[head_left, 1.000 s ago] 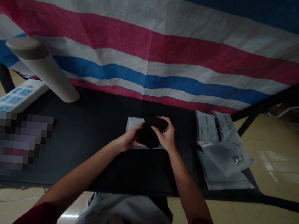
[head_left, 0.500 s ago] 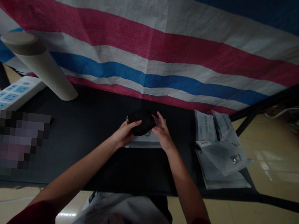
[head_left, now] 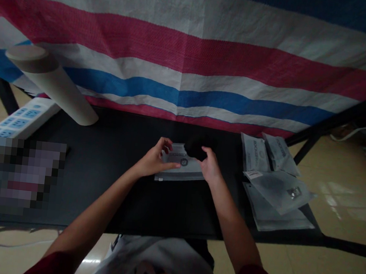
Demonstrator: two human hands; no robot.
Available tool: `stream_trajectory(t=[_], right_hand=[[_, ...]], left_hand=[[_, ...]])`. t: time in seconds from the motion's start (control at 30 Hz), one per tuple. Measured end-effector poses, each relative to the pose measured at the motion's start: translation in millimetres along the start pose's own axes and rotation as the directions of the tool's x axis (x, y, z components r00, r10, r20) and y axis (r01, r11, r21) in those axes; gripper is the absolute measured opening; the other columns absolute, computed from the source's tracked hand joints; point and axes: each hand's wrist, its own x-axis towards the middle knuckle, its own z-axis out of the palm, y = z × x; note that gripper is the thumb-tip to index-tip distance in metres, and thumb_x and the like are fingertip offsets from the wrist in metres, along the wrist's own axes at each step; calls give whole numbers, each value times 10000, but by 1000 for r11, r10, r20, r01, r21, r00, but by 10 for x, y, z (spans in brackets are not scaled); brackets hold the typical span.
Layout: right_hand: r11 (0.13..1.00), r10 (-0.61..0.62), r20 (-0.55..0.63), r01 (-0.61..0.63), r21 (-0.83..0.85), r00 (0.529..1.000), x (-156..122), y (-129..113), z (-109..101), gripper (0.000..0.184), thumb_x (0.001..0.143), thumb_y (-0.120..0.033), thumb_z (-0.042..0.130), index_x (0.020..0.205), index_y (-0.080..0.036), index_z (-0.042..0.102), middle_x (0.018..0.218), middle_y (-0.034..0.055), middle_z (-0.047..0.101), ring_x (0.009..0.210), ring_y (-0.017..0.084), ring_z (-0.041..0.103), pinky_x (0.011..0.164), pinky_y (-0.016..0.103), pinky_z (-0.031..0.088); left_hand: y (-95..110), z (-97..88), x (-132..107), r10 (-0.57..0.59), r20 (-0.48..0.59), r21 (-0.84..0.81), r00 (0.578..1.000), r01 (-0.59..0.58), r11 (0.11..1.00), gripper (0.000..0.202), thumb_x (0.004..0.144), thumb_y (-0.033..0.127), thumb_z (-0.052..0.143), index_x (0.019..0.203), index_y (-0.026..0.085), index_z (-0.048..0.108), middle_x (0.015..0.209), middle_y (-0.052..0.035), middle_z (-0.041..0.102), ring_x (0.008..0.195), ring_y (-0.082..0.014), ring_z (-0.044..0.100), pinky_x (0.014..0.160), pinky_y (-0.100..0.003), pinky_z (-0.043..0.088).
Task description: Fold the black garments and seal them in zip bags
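Note:
A flat clear zip bag [head_left: 180, 165] with a printed label lies on the black table [head_left: 124, 200]. My left hand [head_left: 156, 158] rests on the bag's left end, its fingers curled over the upper edge. My right hand [head_left: 210, 166] is at the bag's right end and holds a soft black cloth bundle [head_left: 196, 148]. That bundle lies partly over the bag's upper right corner and blends into the dark table, so its outline is hard to see.
Several printed grey bags [head_left: 274, 186] lie in a loose pile at the table's right. A cardboard tube [head_left: 54, 84] leans over a white power strip [head_left: 21, 120] at the back left. A pixelated patch [head_left: 25, 177] covers the table's front left.
The black bundle has moved off the bag's middle toward its upper right corner, staying with my right hand. My left hand has shifted onto the bag, and the bag's label now shows.

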Motion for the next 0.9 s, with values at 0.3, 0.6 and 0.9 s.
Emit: stream_trajectory(t=[0.3,0.6,0.9], right_hand=[[952,-58,73,33,304,996,22,-463,-287,425,720,-528,496,900,-183,664,875,87,710,911,250,679,662,342,556],[999,39,272,-42,5,961,-173,-294,-98,390,582,-433,541,864,-202,682,866,78,725,1019,321,644,781,447,552],[921,41,199,40,-387,979,-115,44,-213,297,540,-291,676,832,-242,660,830,-8,672,931,253,612,837,382,498]], left_hand=[[-36,-63,-45,-35,465,336,884,-140,932,237,781,340,671,981,213,680,1010,-33,679,953,-203,618,827,-292,441],[-38,-71,-1,-75,320,552,944,-122,825,161,805,231,551,902,201,676,796,-38,687,718,-177,638,653,-257,434],[-37,14,-6,-25,228,688,973,-143,711,173,866,250,496,980,195,614,885,-102,694,755,-236,659,610,-281,415]])
